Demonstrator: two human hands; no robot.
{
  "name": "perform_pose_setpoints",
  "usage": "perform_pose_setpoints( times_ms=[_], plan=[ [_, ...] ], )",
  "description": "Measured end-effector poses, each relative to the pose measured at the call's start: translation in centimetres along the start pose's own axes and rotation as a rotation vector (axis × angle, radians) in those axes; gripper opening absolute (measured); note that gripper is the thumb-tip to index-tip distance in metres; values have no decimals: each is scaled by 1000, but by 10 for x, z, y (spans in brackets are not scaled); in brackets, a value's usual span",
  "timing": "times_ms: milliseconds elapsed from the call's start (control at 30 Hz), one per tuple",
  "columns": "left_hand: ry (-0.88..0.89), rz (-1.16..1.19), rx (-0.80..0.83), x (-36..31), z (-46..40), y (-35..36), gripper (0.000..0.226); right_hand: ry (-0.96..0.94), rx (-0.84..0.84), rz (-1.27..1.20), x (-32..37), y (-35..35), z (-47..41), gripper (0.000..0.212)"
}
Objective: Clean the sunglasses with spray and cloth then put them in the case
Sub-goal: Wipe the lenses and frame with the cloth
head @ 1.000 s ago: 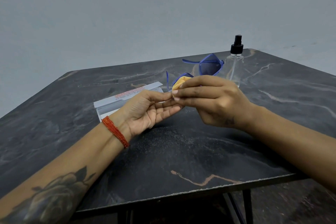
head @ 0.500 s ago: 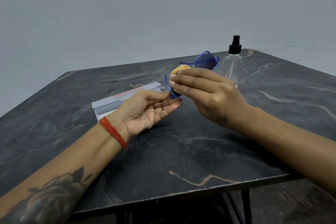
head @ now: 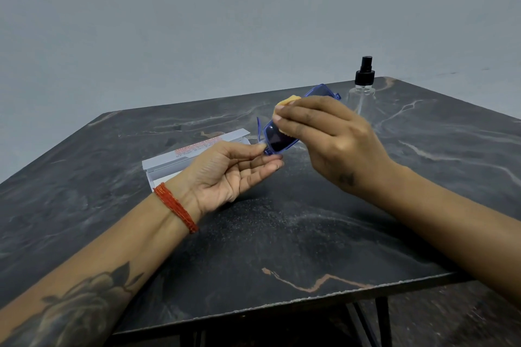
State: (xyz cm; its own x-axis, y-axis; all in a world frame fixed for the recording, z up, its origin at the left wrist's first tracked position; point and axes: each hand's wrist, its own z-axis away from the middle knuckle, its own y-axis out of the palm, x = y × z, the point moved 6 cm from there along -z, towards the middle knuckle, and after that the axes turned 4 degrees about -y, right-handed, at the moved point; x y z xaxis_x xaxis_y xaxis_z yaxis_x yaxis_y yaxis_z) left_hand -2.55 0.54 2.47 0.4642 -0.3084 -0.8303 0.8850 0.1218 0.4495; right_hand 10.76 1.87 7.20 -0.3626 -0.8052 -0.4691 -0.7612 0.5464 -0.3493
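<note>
Sunglasses (head: pixel 277 142), blue frame with dark lenses, are held in the air over the dark marble table (head: pixel 282 234), between both hands. Head view only.

Versus half a second ago: right hand (head: pixel 332 141) has shifted up and slightly right, and the near lens is now exposed below its fingers where it was mostly covered before. Frame is tilted, far lens up near the spray bottle (head: pixel 362 90), near lens down by the left fingertips. Left hand (head: pixel 225 172) has barely moved.

Right hand is curled, pinching the yellow cloth (head: pixel 287 100) against the glasses; cloth peeks out above the fingers and below them at the lens. Left hand is palm up, thumb and fingertips pinching the lower corner of the frame. Red thread band (head: pixel 174 207) on the left wrist.

Containers: the spray bottle is clear with a black pump top, standing upright at the far side of the table; liquid level not readable. White case (head: pixel 194 153) lies on the table behind the left hand, lid open; the visible part of the interior shows nothing, rest is hidden by the hand.
</note>
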Motion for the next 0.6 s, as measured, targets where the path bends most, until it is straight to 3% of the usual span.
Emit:
perform_pose_setpoints(
  times_ms=[400, 600],
  plan=[
    [-2, -25, 10, 3, -3, 0, 16, -99, 29, -66, 17, 7, -1, 27],
    [-9, -28, 1, 1, -1, 1, 15, 5, -16, -19, 2, 1, 0, 26]
  ],
)
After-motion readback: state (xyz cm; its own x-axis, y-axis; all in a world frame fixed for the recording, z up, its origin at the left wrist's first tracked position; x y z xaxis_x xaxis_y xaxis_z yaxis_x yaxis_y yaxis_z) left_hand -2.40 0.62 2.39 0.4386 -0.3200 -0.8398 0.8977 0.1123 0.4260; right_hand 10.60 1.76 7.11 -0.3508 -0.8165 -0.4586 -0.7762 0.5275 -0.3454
